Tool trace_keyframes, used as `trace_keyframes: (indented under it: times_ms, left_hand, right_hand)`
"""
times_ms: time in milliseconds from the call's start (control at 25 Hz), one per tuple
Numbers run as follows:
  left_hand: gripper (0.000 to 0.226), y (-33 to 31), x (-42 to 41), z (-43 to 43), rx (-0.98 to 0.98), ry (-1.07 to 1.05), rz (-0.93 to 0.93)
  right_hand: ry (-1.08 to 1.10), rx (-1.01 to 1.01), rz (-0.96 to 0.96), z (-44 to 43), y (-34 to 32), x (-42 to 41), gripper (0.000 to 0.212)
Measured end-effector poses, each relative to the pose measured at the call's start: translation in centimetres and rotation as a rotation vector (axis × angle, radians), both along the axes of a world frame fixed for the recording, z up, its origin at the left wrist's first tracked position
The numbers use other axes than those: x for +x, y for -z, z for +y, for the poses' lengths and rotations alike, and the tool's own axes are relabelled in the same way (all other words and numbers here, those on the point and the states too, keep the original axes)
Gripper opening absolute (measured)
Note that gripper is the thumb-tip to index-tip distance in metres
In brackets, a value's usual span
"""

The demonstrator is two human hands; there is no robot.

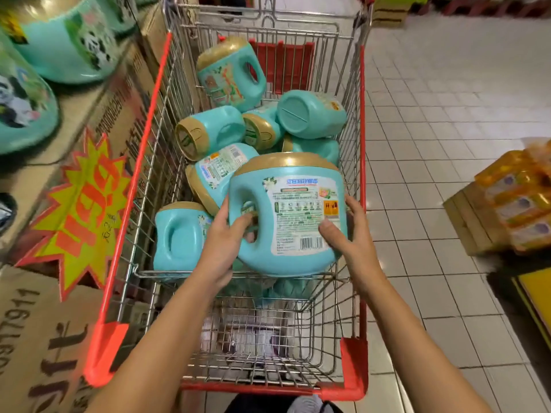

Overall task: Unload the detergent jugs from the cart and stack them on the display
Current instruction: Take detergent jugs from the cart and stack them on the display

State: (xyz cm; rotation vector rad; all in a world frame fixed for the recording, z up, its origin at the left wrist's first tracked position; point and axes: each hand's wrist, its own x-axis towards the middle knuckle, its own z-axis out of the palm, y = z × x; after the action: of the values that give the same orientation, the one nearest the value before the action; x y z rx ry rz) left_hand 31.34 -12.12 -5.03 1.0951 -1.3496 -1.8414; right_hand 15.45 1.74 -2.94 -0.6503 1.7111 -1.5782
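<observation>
A turquoise detergent jug (293, 204) with a gold cap is held upright over the near part of the wire cart (362, 162). My left hand (229, 234) grips its handle, fingers through the handle hole. My right hand (348, 231) holds the jug's right side, thumb on the back label. Several more jugs lie jumbled in the cart, one upright at the near left (179, 234) and one leaning at the far end (231, 73). On the display (74, 114) at the left stand jugs (64, 40) with panda labels.
The display is made of cardboard boxes, with a red and yellow starburst price sign (80, 210) on its side next to the cart. White tiled floor (447, 99) runs to the right. A pallet of orange packs (512, 198) sits at the right edge.
</observation>
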Motion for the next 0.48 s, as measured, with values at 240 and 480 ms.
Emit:
trace_keyframes:
  times_ms: [240,480]
  left_hand:
    - [0.047,-3.8,1.4,2.5,-0.039,-0.048,0.007]
    - [0.104,-7.2,-0.4,8.3,-0.407,-0.1,-0.275]
  right_hand:
    - [0.014,-0.184,-0.22,-0.3,-1.6,1.3,0.066]
    - [0.085,-0.236,-0.01,-0.6,-4.0,3.5,0.063]
